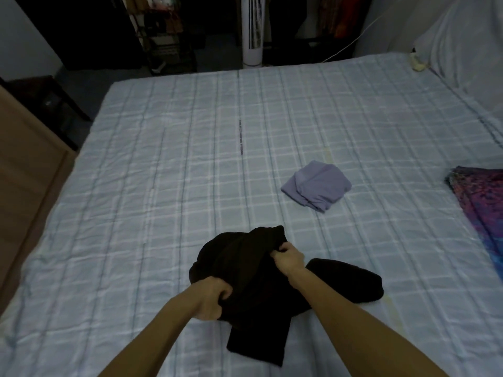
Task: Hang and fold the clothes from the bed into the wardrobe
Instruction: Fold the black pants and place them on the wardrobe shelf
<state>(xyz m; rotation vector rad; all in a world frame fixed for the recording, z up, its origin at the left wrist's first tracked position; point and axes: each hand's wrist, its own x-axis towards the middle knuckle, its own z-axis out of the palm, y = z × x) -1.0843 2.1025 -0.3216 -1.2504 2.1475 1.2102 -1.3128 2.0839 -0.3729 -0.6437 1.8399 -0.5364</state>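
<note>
Black crumpled cloth garment [261, 270] lies bunched on the checked bed sheet [163, 186]; left hand [211, 302] and right hand [288, 255] each grip a fistful, probably to shake it open.

We are in a bedroom of a home. A wide bed [190, 159] under a pale blue checked sheet fills most of our view, with a pale pillow [462, 44] propped at its far right. Beyond the far edge stands a white tower fan [253, 31], and beside it we see a dark shelf rack [166, 42] crowded with household things and a row of hanging clothes [343, 14]. On the sheet are a folded lilac garment [317, 187], a black garment [245, 268] and a patterned purple cloth [484, 202]
</note>
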